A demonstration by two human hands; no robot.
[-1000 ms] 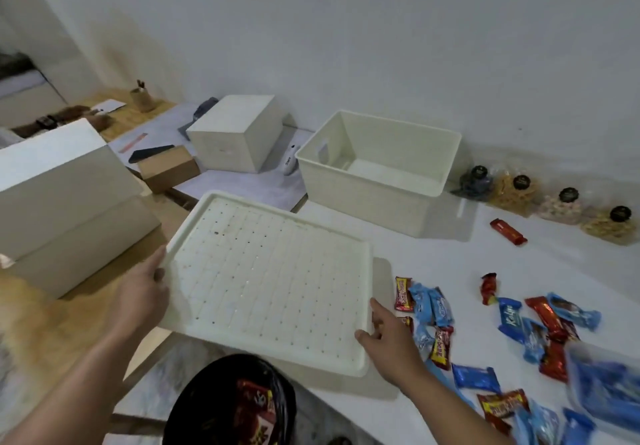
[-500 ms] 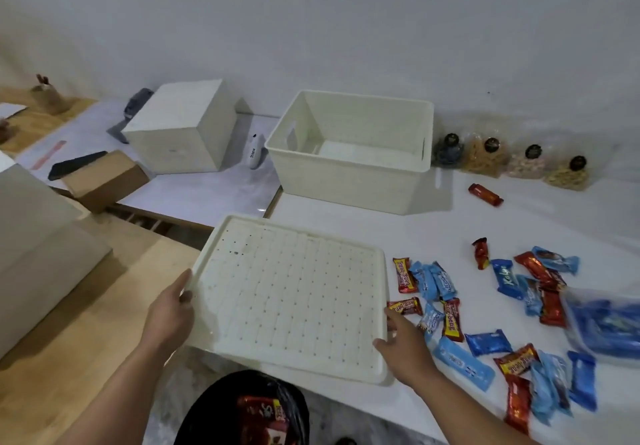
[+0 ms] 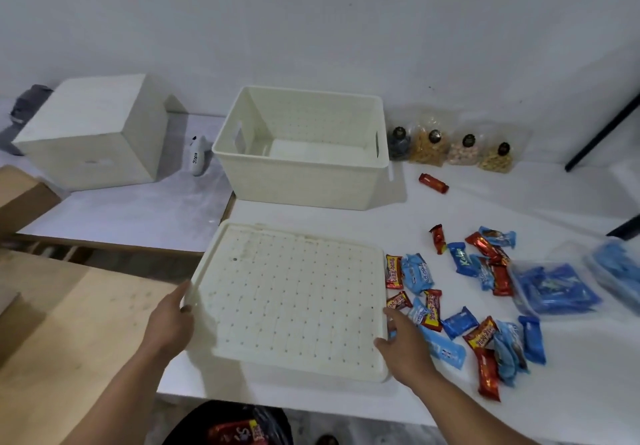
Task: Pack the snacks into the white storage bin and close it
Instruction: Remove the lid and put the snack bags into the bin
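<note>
White tabletop [image 3: 519, 202] is running along a plain pale wall, adjoining a wooden surface [image 3: 69, 323] at its left edge.

Item 1: white storage bin [image 3: 301, 181], standing open and empty near the tabletop's far edge, its long axis lying left to right.

Item 2: perforated lid [image 3: 291, 302], lying flat at the near left corner of the tabletop, directly in front of the bin and apart from it, overhanging the left edge slightly. Left hand [image 3: 169, 323] is gripping its left rim, thumb on top; right hand [image 3: 405, 347] is grasping its near right corner, fingers curling at the rim. Whether the lid is fully resting or partly carried cannot be told.

Item 3: snacks [image 3: 460, 306], red and blue wrappers, lying scattered along the near right part of the tabletop, the closest touching or just beside the lid's right rim. One red bar [image 3: 433, 183] is lying alone just right of the bin. Blue packets in clear bags [image 3: 554, 288] are sitting toward the right edge. Four clear bags of nuts [image 3: 460, 150] are leaning at the far edge against the wall.

Judgement: packing is not yet begun. Snacks are lying immediately right of the right hand, so that hand is nearer; the bin is lying beyond the lid, straight ahead.
</note>
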